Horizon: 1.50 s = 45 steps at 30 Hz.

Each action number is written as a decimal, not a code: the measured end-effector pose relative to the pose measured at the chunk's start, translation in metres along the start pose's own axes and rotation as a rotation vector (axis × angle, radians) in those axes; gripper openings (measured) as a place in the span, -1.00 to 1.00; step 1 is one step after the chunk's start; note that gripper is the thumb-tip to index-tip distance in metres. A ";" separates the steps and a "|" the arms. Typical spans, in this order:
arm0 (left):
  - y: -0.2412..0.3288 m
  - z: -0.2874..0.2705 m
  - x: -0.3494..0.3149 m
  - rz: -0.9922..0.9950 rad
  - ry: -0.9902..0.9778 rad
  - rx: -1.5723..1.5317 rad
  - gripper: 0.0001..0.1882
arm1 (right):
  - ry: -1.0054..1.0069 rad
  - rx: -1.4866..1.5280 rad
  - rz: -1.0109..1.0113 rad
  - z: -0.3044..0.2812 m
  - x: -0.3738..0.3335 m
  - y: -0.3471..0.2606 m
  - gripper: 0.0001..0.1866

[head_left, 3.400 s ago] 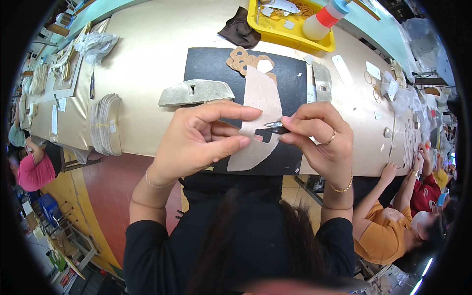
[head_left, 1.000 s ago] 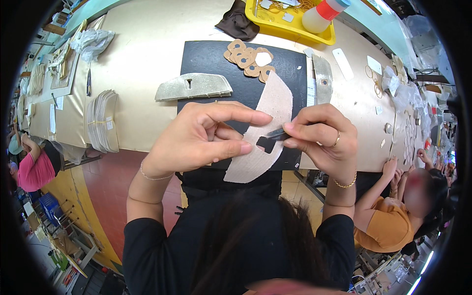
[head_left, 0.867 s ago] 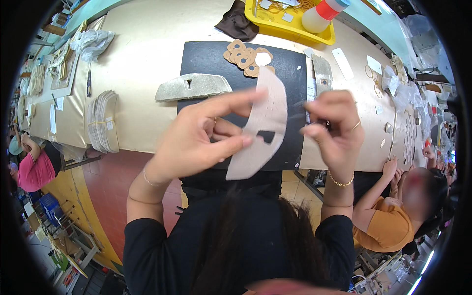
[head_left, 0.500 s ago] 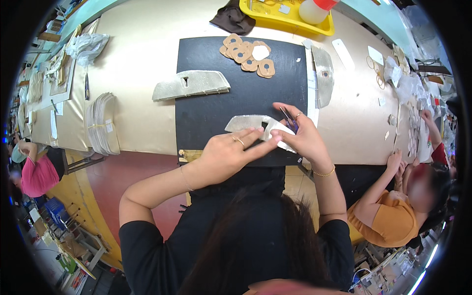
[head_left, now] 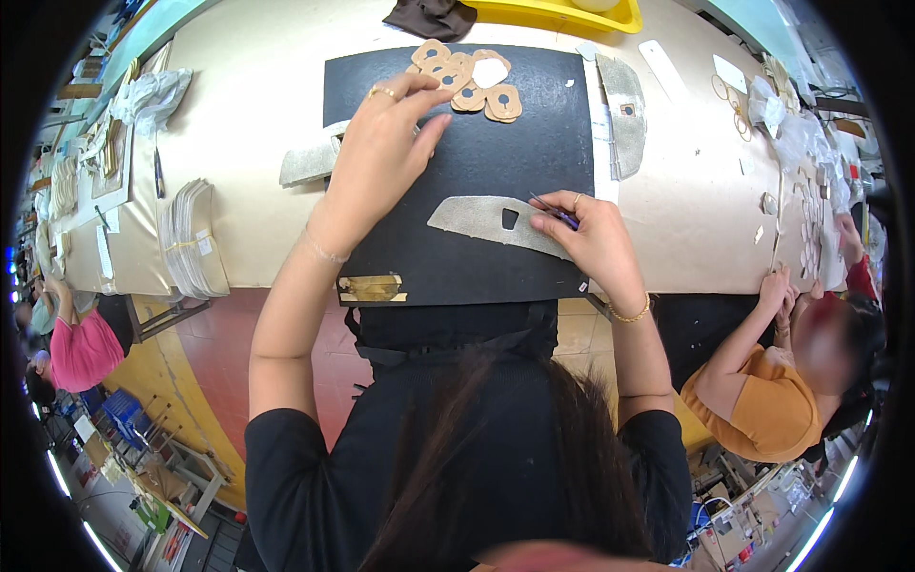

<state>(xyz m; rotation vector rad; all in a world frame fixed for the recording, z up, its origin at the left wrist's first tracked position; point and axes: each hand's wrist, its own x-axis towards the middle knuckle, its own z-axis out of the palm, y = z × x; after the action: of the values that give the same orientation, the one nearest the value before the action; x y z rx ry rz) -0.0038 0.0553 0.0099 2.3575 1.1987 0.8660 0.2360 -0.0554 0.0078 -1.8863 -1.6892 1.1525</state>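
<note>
My left hand point(head_left: 381, 157) reaches over the black board point(head_left: 505, 153), thumb and fingers apart with nothing between them. Its fingertips are at the lower left edge of a pile of tan rounded pieces point(head_left: 503, 101) with keyhole-like cutouts. My right hand point(head_left: 600, 234) is closed around small purple-handled snips point(head_left: 558, 214), thin metal tip pointing left. Under its thumb lies the right end of a flat silvery-grey panel point(head_left: 467, 217) with a small dark window cut in it. My left hand and wrist partly cover a stack of similar panels point(head_left: 307, 166).
A bundle of pale curved strips point(head_left: 186, 238) lies to the left. Another grey panel point(head_left: 621, 114) is right of the board. A yellow tray point(head_left: 534, 11) and dark cloth point(head_left: 431, 17) sit at the far side. A person in orange point(head_left: 762, 405) works at the right.
My left hand has let go of the grey panel and moved up and left to the tan pieces. My right hand stays by the panel with the snips. The view has shifted slightly.
</note>
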 end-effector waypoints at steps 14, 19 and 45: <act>-0.033 0.052 0.088 0.005 -0.316 0.111 -0.67 | 0.048 0.071 -0.046 0.008 -0.001 0.009 -0.67; -0.032 0.057 0.095 -0.062 -0.387 0.160 -0.65 | 0.063 0.071 -0.052 0.010 -0.001 0.010 -0.68; -0.016 0.044 0.075 -0.184 -0.413 0.006 -0.68 | 0.062 0.068 -0.043 0.009 -0.001 0.010 -0.73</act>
<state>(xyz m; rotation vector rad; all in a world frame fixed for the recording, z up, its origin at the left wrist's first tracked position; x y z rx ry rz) 0.0499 0.1245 -0.0050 2.2371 1.2125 0.2945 0.2356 -0.0609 -0.0044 -1.8177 -1.6291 1.1093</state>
